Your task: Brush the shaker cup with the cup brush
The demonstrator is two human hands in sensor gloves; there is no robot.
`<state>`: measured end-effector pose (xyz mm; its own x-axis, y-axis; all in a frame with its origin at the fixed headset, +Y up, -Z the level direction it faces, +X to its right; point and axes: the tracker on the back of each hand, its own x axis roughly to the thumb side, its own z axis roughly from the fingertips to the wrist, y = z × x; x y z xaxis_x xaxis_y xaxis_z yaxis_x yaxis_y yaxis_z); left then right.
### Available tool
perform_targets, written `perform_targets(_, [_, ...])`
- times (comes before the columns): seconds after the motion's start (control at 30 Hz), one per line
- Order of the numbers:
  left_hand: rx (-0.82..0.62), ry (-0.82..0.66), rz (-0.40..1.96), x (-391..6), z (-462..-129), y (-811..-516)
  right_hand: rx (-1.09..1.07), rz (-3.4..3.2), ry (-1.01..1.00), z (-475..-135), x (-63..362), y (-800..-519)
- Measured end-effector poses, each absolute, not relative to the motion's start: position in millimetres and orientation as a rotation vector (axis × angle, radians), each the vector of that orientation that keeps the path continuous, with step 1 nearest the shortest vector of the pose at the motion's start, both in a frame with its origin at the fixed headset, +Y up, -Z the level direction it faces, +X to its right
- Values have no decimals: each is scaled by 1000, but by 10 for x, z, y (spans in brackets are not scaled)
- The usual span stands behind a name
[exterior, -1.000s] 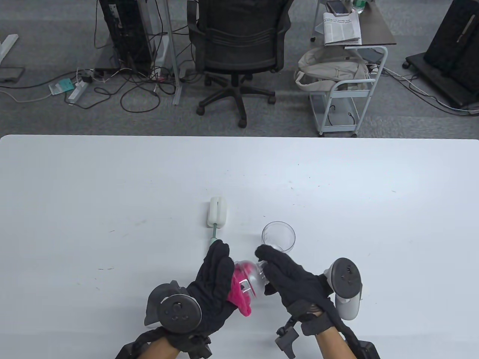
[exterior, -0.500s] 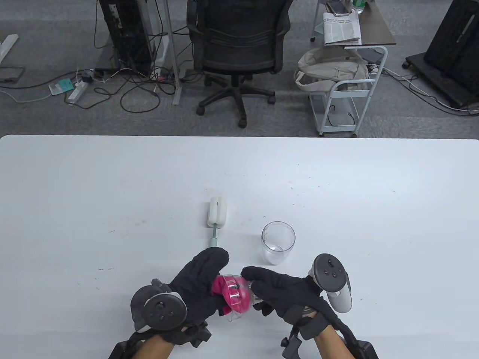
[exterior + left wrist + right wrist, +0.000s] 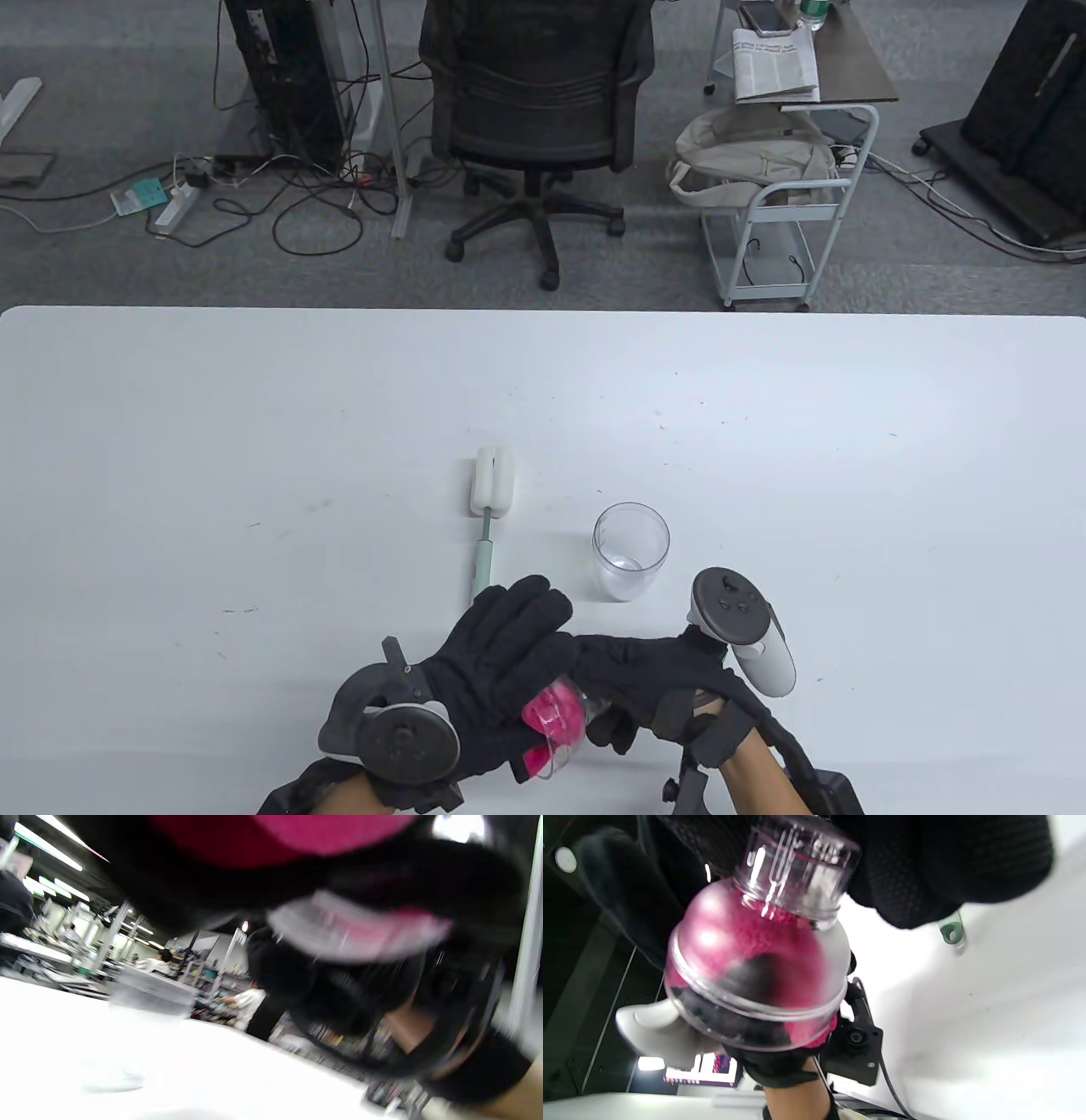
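Both black-gloved hands, left hand and right hand, grip 1 clear domed shaker lid stuffed with pink cloth. Clear shaker cup stands at 1 o'clock; white sponge cup brush lies at 12 o'clock.

We see three obstacles, all grouped near the middle of the tabletop. The brush lies lengthwise, its sponge head far and its handle running near, under the left hand. The cup stands upright just right of it, with a lane of bare white surface between them. Both hands meet at the near edge around the lid, and the right hand sits just near the cup. To the left, to the right and across the whole far half, the tabletop lies open.
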<state>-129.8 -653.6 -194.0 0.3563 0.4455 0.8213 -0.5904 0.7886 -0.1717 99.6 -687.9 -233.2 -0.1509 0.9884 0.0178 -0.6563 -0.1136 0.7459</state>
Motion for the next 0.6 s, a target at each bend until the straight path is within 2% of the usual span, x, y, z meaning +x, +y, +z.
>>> perform_targets(0.17, [42,-814,881,-1457,-2125,-6609,676,1614,618,-2294,936,-6840])
perform_targets(0.27, [-70,-730,964,-1478,-2191,-6688,695,1656,484,-2281,919,-6821])
perform_targets(0.37, [-116,-637,1038,-1517,-2254,-6773,722,1672,330,-2265,918,-6797])
perform_targets(0.5, [-210,-582,1139,-1530,-2293,-6834,770,1641,203,-2230,905,-6768])
perform_targets(0.6, [-223,-516,1136,-1518,-2300,-6873,824,1612,96,-2169,907,-6701])
